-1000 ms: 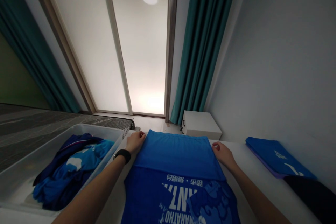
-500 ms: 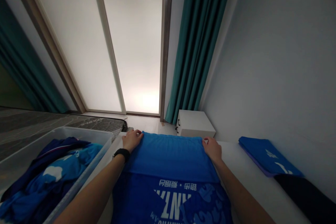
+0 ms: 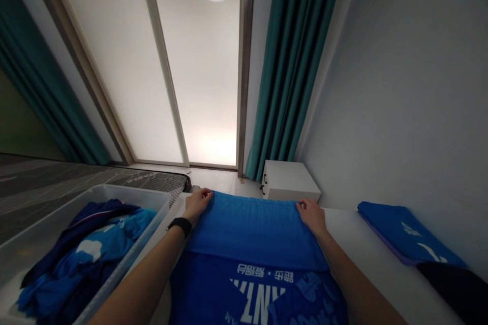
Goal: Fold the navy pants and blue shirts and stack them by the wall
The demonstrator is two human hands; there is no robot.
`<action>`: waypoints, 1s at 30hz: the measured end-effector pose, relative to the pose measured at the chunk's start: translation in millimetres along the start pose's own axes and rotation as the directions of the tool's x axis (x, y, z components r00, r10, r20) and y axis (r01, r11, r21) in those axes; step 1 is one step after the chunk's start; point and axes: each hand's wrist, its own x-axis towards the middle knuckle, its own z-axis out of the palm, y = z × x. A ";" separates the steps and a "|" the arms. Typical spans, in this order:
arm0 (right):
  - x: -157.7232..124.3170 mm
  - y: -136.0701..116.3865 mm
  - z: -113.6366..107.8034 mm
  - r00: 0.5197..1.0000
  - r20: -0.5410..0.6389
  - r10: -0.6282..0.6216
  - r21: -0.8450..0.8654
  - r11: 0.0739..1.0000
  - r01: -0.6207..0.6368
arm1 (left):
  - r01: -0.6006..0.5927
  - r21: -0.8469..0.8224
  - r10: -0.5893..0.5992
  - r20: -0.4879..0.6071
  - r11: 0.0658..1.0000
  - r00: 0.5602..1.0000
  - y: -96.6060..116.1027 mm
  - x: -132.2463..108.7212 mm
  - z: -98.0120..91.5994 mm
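Observation:
A blue shirt [image 3: 255, 233] with white lettering lies in front of me on a white table [image 3: 351, 244], its print upside down from my side. My left hand [image 3: 197, 204], with a dark band on the wrist, pinches the far left corner of the shirt. At the far right corner, my right hand [image 3: 311, 216] pinches the same edge between thumb and fingers. Between the two hands the far edge runs nearly straight. The near end of the shirt falls outside the view.
A clear plastic bin [image 3: 165, 203] with crumpled blue clothes [image 3: 102, 244] stands at the left. On the right lie folded blue garments [image 3: 409, 231] beside a dark cloth [image 3: 455, 287]. Beyond the table are a white cabinet [image 3: 292, 177], a mattress [image 3: 114, 177] and teal curtains [image 3: 293, 71].
The whole view has shifted slightly, so things appear a little farther right. Both hands keep their pinch on the shirt's far corners, and the shirt lies much as before.

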 end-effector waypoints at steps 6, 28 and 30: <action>1.7 7.7 -0.2 1.000 -0.020 0.004 0.218 0.976 0.000 | -0.049 -0.180 0.045 -0.024 0.982 0.999 -12.3 -2.2 4.3; -6.4 -31.3 -69.1 0.989 -0.117 0.090 0.870 0.490 0.058 | -0.205 -0.700 0.075 -0.212 0.684 0.974 30.8 -14.5 -38.1; -14.7 -31.4 -70.9 0.990 -0.100 0.102 0.890 0.454 0.044 | -0.188 -0.715 0.060 -0.200 0.673 0.978 29.5 -22.4 -39.9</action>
